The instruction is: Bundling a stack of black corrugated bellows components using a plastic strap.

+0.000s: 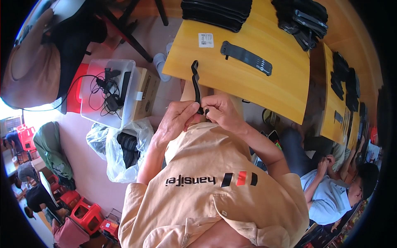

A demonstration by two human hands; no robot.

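My left hand (180, 117) pinches the lower end of a narrow black strap (196, 82) in front of my belly. The strap's upper part rises past the near edge of the yellow wooden table (182, 53). Close beside it, my right hand (220, 110) is closed with its fingertips at the same end, on a small black piece that seems part of the strap. The fingers partly hide that end. On the table beyond lies a flat dark grey band (248, 58) with a row of light marks.
A stack of black folded pieces (216, 14) and a black pile (302, 22) lie at the table's far side, near a white label (206, 40). To the left stand a clear bin (87, 97) of cables, a carton (147, 93) and a plastic bag (111, 159). A co-worker (326, 194) sits at right.
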